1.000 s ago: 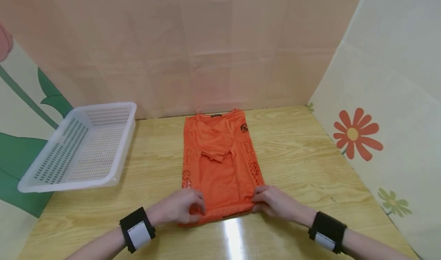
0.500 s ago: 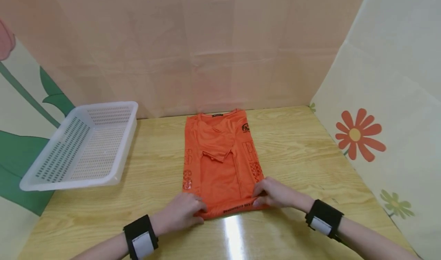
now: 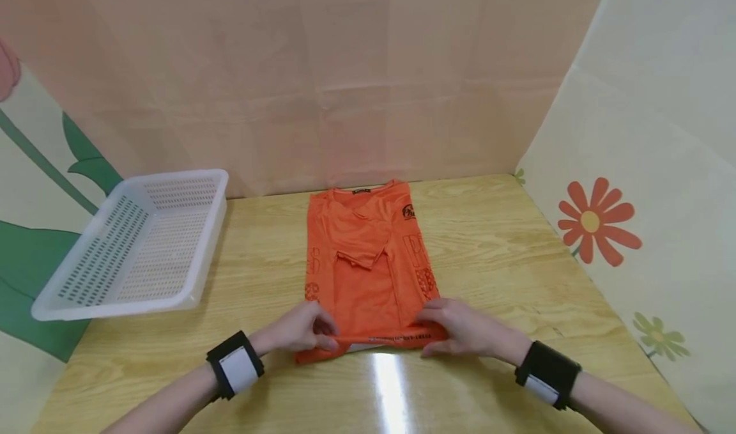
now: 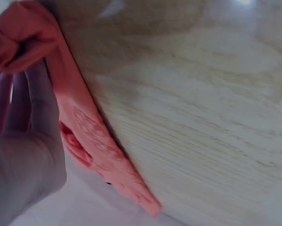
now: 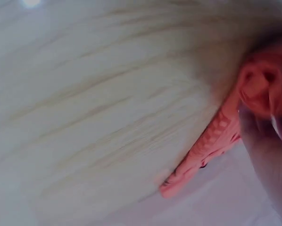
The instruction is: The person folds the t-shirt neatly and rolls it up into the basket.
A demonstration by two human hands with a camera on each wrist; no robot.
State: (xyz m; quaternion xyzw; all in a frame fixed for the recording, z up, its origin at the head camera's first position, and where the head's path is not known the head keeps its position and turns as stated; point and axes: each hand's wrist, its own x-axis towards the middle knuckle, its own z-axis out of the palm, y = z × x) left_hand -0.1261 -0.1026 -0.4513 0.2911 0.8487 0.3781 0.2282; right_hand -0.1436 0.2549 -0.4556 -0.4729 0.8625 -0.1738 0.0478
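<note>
An orange T-shirt [image 3: 365,293] lies on the wooden table, its sides folded inward and its neckline toward the back wall. Its near end is turned up into a thick roll with small dark lettering along it. At the roll's left end my left hand [image 3: 299,328] holds the fabric between thumb and fingers. The right end is gripped the same way by my right hand [image 3: 460,328]. In the left wrist view, the fingers of the left hand [image 4: 25,113] reach behind the rolled cloth [image 4: 30,33]. The right wrist view shows the roll's coiled end [image 5: 261,87] against the right hand's fingers.
A white perforated plastic basket [image 3: 198,248] stands at the left of the table [image 3: 494,248]. A pinkish sheet [image 3: 356,89] covers the wall right behind the shirt. Flower-printed panels [image 3: 661,165] rise at both sides.
The shirt's near edge has moved away from me as the hem rolled further up. Both hands have shifted slightly forward with it, and the left has changed its hold. The basket has stayed put.
</note>
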